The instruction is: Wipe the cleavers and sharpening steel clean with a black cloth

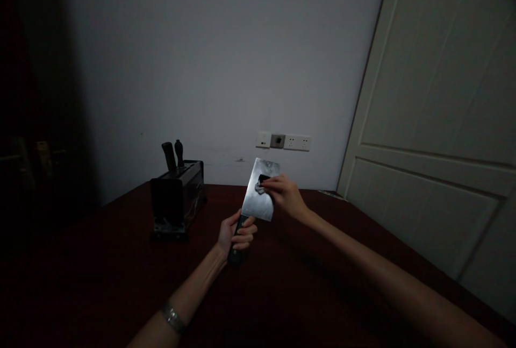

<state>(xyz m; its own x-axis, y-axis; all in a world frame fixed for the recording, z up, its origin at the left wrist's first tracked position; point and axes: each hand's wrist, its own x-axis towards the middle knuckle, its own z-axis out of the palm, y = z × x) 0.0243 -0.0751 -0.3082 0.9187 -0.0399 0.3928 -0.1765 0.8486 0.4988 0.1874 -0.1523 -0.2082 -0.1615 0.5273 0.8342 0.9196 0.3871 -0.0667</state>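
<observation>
A cleaver (262, 197) with a broad shiny blade is held up over the dark red table, its blade tilted slightly right. My left hand (238, 234) is wrapped round its black handle (237, 243). On the upper part of the blade, my right hand (284, 193) pinches a small crumpled wad (260, 187), pale with a dark part. It looks like cloth or tissue, but I cannot tell which. The wad touches or lies very close to the flat face. My right fingertips partly cover it and the blade's right side.
At the left stands a black knife block (177, 197) with two dark handles (173, 155) sticking up. The dark red table (282, 283) reaches back to a pale wall with sockets (297, 142). A white panelled door (427, 176) rises on the right. The room is dim.
</observation>
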